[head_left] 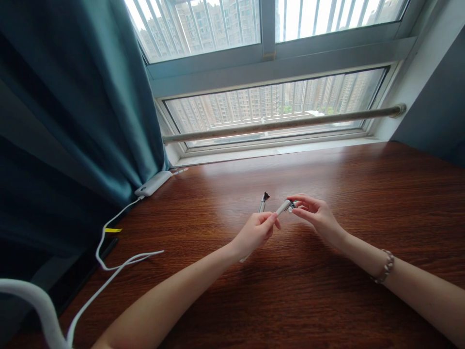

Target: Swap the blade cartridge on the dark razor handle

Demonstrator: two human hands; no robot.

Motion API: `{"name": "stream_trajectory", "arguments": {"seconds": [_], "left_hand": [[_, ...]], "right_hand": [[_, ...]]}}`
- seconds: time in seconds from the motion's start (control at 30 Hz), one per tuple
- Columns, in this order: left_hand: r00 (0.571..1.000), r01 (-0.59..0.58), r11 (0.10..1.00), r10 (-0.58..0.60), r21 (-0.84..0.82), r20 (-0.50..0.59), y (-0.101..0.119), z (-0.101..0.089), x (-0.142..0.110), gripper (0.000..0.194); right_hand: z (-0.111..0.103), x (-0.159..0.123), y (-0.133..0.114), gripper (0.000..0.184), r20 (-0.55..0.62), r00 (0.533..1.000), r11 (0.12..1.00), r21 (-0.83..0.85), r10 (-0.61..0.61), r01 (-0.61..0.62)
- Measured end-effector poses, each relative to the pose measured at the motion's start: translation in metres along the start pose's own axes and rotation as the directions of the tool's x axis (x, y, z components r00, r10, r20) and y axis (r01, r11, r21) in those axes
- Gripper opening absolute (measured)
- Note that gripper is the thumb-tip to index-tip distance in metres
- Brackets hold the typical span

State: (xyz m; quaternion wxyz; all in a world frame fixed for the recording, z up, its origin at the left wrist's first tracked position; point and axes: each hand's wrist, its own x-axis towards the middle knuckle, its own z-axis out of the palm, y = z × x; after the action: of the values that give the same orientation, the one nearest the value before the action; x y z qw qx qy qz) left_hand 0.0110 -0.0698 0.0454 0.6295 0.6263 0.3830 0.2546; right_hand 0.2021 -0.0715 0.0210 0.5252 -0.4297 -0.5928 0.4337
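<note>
My left hand (257,229) is closed around a slim white stick (283,207) with short dark teeth along its far end, like a small comb. A pale end shows below the hand. At the toothed tip, my right hand (317,215) pinches a small dark and greenish piece (292,205) between thumb and fingers. Its kind is too small to make out, and the piece touches or nearly touches the stick. Just behind my left hand is a thin silvery stick (262,203) with a dark, ragged tip; whether it lies on the table or is held cannot be told.
The brown wooden table (345,291) reaches back to the window sill. A white power strip or adapter (153,184) rests at the back left by the blue-green curtain (109,87), with a white cable (105,286) running forward. A yellow strip (113,230) lies beside it.
</note>
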Motion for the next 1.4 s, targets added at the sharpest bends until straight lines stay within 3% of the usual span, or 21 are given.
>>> {"name": "stream_trajectory", "arguments": {"seconds": [0.37, 0.67, 0.87, 1.1, 1.27, 1.4], "left_hand": [[0.999, 0.032, 0.999, -0.032, 0.018, -0.02, -0.004, -0.002, 0.002, 0.039], [0.999, -0.004, 1.0, 0.004, 0.006, 0.033, -0.001, 0.001, -0.001, 0.04], [0.997, 0.02, 1.0, -0.021, -0.011, -0.068, -0.004, -0.002, 0.003, 0.035], [0.998, -0.058, 0.998, 0.058, -0.005, -0.007, 0.0, 0.002, 0.0, 0.037], [0.996, -0.036, 0.999, 0.036, 0.0, -0.084, 0.0, 0.0, 0.001, 0.038], [0.999, -0.035, 0.998, 0.035, -0.045, -0.016, -0.001, 0.0, 0.0, 0.038]], "right_hand": [[-0.001, -0.001, 0.0, 0.032, -0.015, 0.998, 0.998, 0.014, 0.065, -0.065], [0.002, 0.001, 0.005, 0.032, -0.039, 0.993, 0.976, 0.196, 0.107, -0.098], [0.002, 0.001, 0.005, 0.027, 0.062, 0.982, 0.882, 0.431, 0.18, -0.189], [0.001, 0.001, 0.006, 0.027, 0.091, 0.975, 0.859, 0.46, 0.205, -0.224], [0.001, 0.0, 0.009, 0.028, 0.132, 0.975, 0.83, 0.513, 0.177, -0.22], [0.001, 0.001, 0.009, 0.029, 0.133, 0.974, 0.832, 0.507, 0.183, -0.225]]}}
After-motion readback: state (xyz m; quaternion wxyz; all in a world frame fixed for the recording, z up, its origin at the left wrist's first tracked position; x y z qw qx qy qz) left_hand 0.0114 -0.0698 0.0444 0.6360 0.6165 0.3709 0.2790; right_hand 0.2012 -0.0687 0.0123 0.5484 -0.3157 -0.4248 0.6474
